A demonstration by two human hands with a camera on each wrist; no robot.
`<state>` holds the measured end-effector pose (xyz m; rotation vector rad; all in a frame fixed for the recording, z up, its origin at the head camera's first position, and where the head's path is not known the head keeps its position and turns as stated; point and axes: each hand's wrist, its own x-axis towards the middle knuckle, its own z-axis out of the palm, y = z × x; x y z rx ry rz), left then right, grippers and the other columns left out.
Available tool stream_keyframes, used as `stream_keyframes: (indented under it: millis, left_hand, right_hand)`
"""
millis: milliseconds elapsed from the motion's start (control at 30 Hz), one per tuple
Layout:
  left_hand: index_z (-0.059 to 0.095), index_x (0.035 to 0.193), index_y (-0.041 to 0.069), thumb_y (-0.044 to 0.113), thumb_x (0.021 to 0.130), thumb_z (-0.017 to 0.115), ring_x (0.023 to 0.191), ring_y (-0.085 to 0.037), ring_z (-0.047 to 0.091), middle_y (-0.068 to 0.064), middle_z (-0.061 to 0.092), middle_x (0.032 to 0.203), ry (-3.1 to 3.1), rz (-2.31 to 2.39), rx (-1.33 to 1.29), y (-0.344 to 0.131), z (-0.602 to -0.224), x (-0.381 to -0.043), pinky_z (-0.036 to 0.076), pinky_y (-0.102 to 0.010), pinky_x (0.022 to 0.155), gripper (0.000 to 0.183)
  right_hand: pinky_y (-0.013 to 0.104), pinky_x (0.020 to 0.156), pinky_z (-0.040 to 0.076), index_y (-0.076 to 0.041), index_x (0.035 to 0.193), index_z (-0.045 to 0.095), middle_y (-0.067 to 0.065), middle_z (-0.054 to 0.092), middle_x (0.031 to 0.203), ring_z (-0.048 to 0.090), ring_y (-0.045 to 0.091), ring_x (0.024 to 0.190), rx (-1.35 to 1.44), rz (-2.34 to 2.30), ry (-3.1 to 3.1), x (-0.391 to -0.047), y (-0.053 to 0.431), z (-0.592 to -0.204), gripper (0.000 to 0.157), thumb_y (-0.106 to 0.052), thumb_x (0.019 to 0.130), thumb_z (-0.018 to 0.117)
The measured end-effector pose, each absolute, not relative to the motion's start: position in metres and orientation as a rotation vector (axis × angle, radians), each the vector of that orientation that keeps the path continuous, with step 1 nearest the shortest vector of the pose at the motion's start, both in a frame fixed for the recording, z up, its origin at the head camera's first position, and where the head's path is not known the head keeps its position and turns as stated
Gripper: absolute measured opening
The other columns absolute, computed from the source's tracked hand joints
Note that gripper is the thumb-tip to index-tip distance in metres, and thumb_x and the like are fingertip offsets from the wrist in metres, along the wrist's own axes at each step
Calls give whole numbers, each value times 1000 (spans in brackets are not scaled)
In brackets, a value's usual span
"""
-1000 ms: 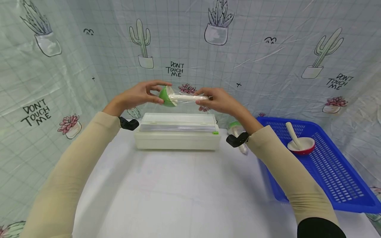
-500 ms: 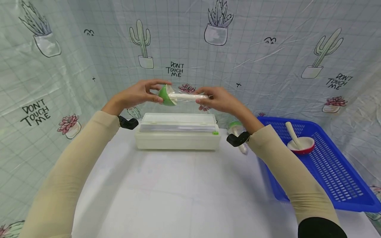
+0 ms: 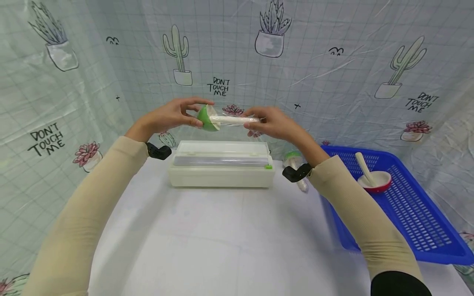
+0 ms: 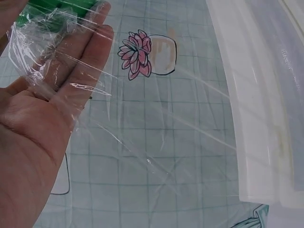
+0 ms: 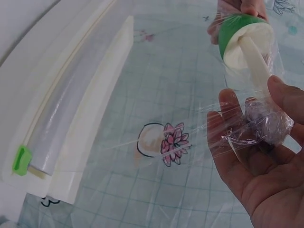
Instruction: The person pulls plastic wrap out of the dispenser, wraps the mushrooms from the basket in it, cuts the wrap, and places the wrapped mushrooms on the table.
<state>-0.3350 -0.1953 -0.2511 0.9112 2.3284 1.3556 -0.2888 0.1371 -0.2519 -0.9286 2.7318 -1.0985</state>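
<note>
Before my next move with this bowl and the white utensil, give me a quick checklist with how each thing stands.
1. Left hand holding the green bowl: ok.
2. Right hand pinching the far end of the white utensil: ok.
3. Clear film smooth at that end: not ok, bunched in the right hand.
4. Film sealed all round: cannot tell.
5. Film dispenser resting on the table: ok.
6. Red bowl in the blue basket: ok.

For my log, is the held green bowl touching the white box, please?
Apart: the head view shows backdrop between the held green bowl and white box.
</note>
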Motion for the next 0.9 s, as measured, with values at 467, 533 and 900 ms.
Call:
stream_keyframes:
  millis: [467, 533, 900]
  left_hand:
    - [51, 149, 37, 27, 91, 79, 115, -24, 65, -5, 56, 139, 2434, 1219, 919, -197, -243, -327, 46, -51, 105, 65]
    - [50, 149, 35, 27, 91, 79, 115, -24, 65, -5, 56, 139, 2436, 1210, 931, -197, -242, -328, 46, -51, 105, 66]
    - [49, 150, 33, 27, 90, 80, 115, -24, 65, -6, 57, 137, 2443, 1185, 948, -199, -237, -331, 45, -51, 106, 68]
  right_hand:
    - [37, 79, 61, -12, 136, 63, 12, 74, 99, 74, 28, 92, -912, -1106, 2700, -282, 137, -247, 37, -28, 103, 63]
    - [36, 79, 61, -12, 136, 63, 12, 74, 98, 74, 28, 91, -908, -1106, 2704, -282, 137, -247, 37, -28, 103, 63]
    - [36, 78, 61, -12, 138, 62, 13, 74, 99, 74, 29, 91, -909, -1092, 2716, -280, 136, -241, 38, -28, 103, 64]
